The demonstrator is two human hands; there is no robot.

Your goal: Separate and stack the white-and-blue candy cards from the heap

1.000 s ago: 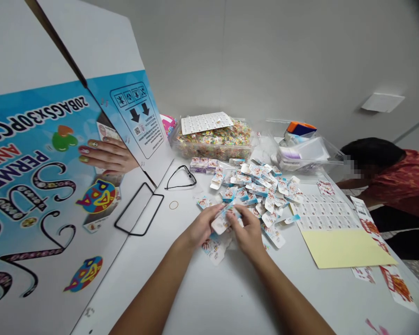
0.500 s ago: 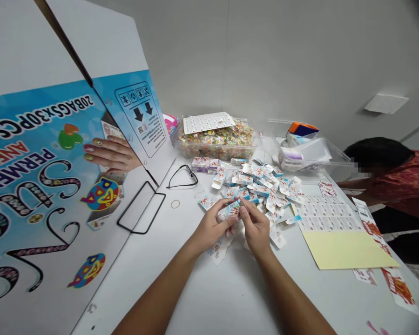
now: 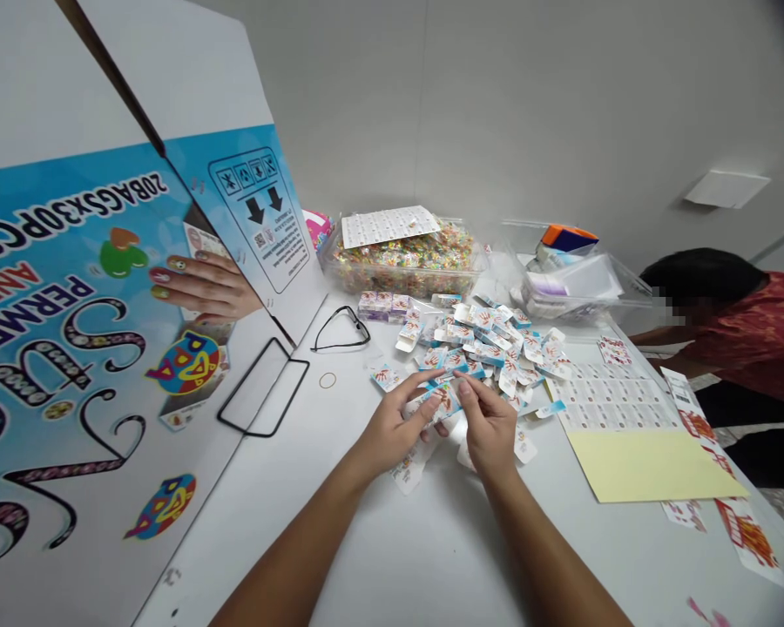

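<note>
My left hand point(image 3: 395, 427) and my right hand point(image 3: 490, 427) pinch one small printed carton point(image 3: 442, 400) between them, just above the white table point(image 3: 431, 557). Both sets of fingers are closed on it. Beyond my hands lies a heap of several similar small cartons point(image 3: 490, 348), white and blue with red prints. A flat carton blank point(image 3: 410, 470) lies under my left wrist.
A big blue printed cardboard box point(image 3: 104, 348) stands at the left, with another person's hand point(image 3: 202, 287) resting on it. Glasses point(image 3: 341, 331), a rubber band point(image 3: 327, 380), a clear tub of coloured candy point(image 3: 405, 257), a yellow sheet point(image 3: 653, 466) and a seated person point(image 3: 738, 331) at the right.
My hands lifted the small carton off the table and turned it between the fingers. The view shifted slightly; the other person's hand stayed on the box.
</note>
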